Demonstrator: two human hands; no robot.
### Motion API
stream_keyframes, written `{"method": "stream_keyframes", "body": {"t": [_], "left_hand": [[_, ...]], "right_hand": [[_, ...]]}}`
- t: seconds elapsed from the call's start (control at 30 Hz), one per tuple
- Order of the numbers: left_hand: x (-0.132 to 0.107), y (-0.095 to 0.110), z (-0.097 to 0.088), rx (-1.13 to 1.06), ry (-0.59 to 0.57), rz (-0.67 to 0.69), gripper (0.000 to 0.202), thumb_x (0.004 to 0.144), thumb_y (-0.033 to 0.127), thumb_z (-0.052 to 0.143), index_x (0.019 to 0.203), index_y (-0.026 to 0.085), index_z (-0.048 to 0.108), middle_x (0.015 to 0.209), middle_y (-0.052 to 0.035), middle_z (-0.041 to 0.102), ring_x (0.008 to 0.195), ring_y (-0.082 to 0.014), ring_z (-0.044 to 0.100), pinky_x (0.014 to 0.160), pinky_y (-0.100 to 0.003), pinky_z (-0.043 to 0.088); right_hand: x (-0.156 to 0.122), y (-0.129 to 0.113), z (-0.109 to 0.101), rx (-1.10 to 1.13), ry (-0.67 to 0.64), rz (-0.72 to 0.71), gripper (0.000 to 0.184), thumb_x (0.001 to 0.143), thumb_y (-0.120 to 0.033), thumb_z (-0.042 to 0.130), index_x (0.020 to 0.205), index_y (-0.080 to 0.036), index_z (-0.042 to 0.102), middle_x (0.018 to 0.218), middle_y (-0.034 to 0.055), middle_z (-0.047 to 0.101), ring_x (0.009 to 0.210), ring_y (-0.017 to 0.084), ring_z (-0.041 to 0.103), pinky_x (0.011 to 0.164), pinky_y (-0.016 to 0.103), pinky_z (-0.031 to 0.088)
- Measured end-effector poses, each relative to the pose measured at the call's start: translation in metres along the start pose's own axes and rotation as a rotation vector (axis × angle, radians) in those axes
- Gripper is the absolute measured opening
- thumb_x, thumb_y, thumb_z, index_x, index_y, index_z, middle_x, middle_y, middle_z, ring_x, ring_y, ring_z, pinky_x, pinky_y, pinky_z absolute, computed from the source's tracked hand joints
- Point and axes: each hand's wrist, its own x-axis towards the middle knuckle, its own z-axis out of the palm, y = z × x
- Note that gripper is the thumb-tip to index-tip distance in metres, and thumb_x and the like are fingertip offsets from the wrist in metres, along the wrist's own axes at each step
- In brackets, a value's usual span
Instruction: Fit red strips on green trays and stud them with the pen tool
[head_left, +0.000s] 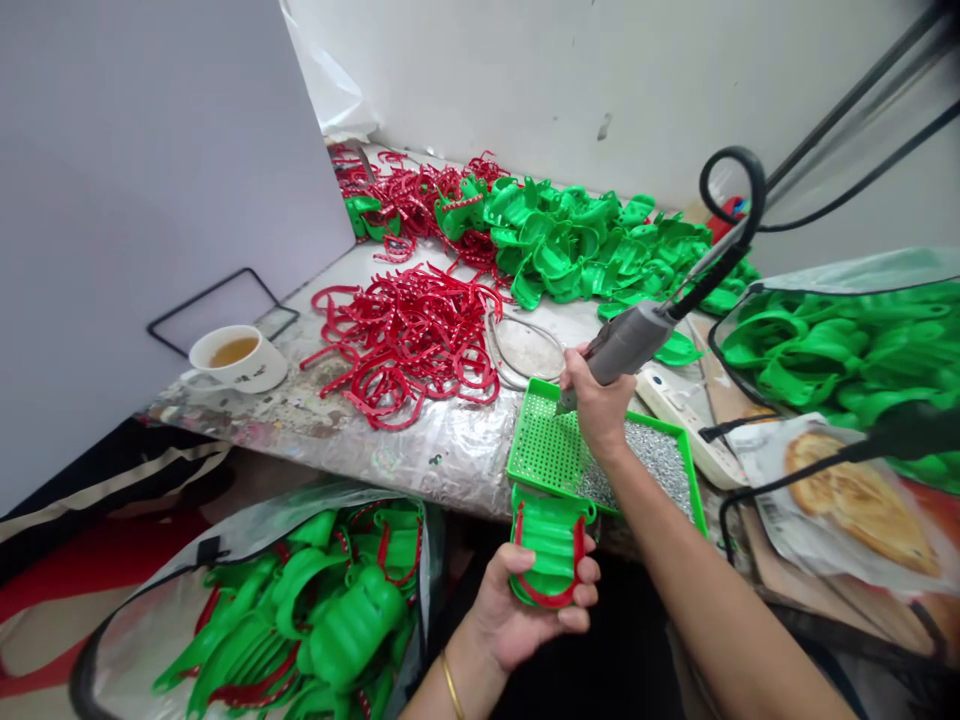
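My left hand (pixel 517 610) is closed around a green plastic part (pixel 550 545) with a red curved strip (pixel 556 600) along its edge. My right hand (pixel 604 405) grips a grey electric screwdriver (pixel 634 340), its tip pointing down at a green screw tray (pixel 529 440). Small holes cover the tray's left side, and a heap of silvery screws (pixel 652 465) fills its right side. The held part is just in front of the tray's near edge. Whether the screwdriver tip touches the tray I cannot tell.
Red strips (pixel 420 335) lie heaped mid-table, with piled green parts (pixel 577 240) behind. A white cup (pixel 238 358) holding brownish liquid stands left. A bag of green-and-red parts (pixel 352 620) sits below the table edge. At right are a power strip (pixel 694 430), wrapped flatbread (pixel 862 500) and another bag of green parts (pixel 832 345).
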Motion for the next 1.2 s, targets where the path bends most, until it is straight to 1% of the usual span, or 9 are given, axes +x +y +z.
{"method": "stream_keyframes", "body": {"t": [0.17, 0.27, 0.5, 0.67, 0.93, 1.0, 1.07, 1.13, 1.2], "left_hand": [[0.000, 0.000, -0.003, 0.015, -0.009, 0.012, 0.064, 0.063, 0.032, 0.064, 0.118, 0.000, 0.054, 0.094, -0.0119, 0.054, 0.077, -0.0147, 0.048, 0.062, -0.022, 0.030], [0.001, 0.000, -0.004, 0.003, -0.012, 0.009, 0.064, 0.062, 0.031, 0.064, 0.118, 0.000, 0.054, 0.094, -0.0120, 0.054, 0.078, -0.0146, 0.048, 0.061, -0.021, 0.029], [0.001, 0.000, -0.003, -0.009, -0.006, 0.013, 0.064, 0.061, 0.030, 0.063, 0.118, 0.001, 0.054, 0.095, -0.0124, 0.055, 0.079, -0.0152, 0.048, 0.062, -0.023, 0.028], [0.001, -0.001, -0.004, -0.009, -0.016, 0.013, 0.065, 0.062, 0.030, 0.063, 0.118, 0.000, 0.052, 0.095, -0.0121, 0.052, 0.078, -0.0149, 0.047, 0.061, -0.022, 0.027], [0.001, 0.001, -0.004, -0.016, -0.016, -0.002, 0.064, 0.060, 0.029, 0.064, 0.117, 0.001, 0.054, 0.093, -0.0115, 0.052, 0.077, -0.0141, 0.046, 0.059, -0.021, 0.027], [0.002, 0.002, -0.002, -0.013, -0.009, -0.016, 0.065, 0.058, 0.029, 0.065, 0.116, 0.002, 0.054, 0.092, -0.0115, 0.052, 0.076, -0.0138, 0.046, 0.059, -0.022, 0.027], [0.002, 0.002, -0.001, -0.012, 0.001, -0.021, 0.065, 0.058, 0.029, 0.065, 0.115, 0.002, 0.054, 0.091, -0.0117, 0.054, 0.076, -0.0139, 0.046, 0.059, -0.023, 0.026], [0.002, 0.001, 0.001, -0.006, 0.010, -0.013, 0.064, 0.058, 0.029, 0.064, 0.115, 0.002, 0.054, 0.091, -0.0118, 0.054, 0.076, -0.0140, 0.046, 0.058, -0.023, 0.025], [0.002, 0.000, 0.002, 0.000, 0.013, 0.002, 0.063, 0.059, 0.029, 0.063, 0.115, 0.002, 0.054, 0.091, -0.0119, 0.055, 0.076, -0.0141, 0.046, 0.059, -0.023, 0.025]], "right_hand": [[0.000, 0.000, 0.000, -0.011, 0.003, -0.007, 0.022, 0.074, -0.034, 0.067, 0.080, -0.015, 0.058, 0.053, -0.0041, 0.053, 0.044, 0.009, 0.050, 0.047, 0.023, 0.044], [0.000, 0.000, -0.001, -0.041, -0.001, -0.013, 0.022, 0.075, -0.035, 0.066, 0.079, -0.015, 0.058, 0.053, -0.0038, 0.052, 0.046, 0.009, 0.050, 0.047, 0.023, 0.044], [-0.001, 0.000, -0.001, -0.029, 0.001, -0.009, 0.022, 0.076, -0.035, 0.066, 0.080, -0.015, 0.058, 0.054, -0.0037, 0.053, 0.046, 0.009, 0.049, 0.047, 0.023, 0.044], [-0.002, 0.000, 0.000, -0.058, 0.000, 0.009, 0.023, 0.076, -0.036, 0.065, 0.081, -0.015, 0.058, 0.054, -0.0035, 0.053, 0.046, 0.009, 0.049, 0.047, 0.023, 0.043], [0.000, 0.002, -0.001, -0.029, 0.000, -0.006, 0.020, 0.076, -0.035, 0.065, 0.081, -0.016, 0.058, 0.053, -0.0046, 0.052, 0.045, 0.009, 0.050, 0.046, 0.023, 0.044], [0.002, -0.002, -0.001, -0.036, 0.000, -0.018, 0.021, 0.077, -0.036, 0.064, 0.081, -0.017, 0.058, 0.054, -0.0045, 0.052, 0.045, 0.009, 0.050, 0.046, 0.023, 0.044], [0.004, -0.012, -0.001, -0.023, 0.016, -0.041, 0.021, 0.077, -0.037, 0.064, 0.082, -0.018, 0.059, 0.055, -0.0043, 0.051, 0.044, 0.009, 0.049, 0.045, 0.024, 0.043], [0.002, -0.027, -0.004, -0.002, 0.024, -0.065, 0.020, 0.076, -0.037, 0.065, 0.082, -0.019, 0.059, 0.055, -0.0044, 0.050, 0.043, 0.009, 0.048, 0.044, 0.024, 0.042], [-0.006, -0.045, -0.009, 0.014, 0.006, -0.071, 0.020, 0.077, -0.038, 0.066, 0.082, -0.020, 0.059, 0.053, -0.0047, 0.048, 0.042, 0.008, 0.046, 0.044, 0.024, 0.041]]}}
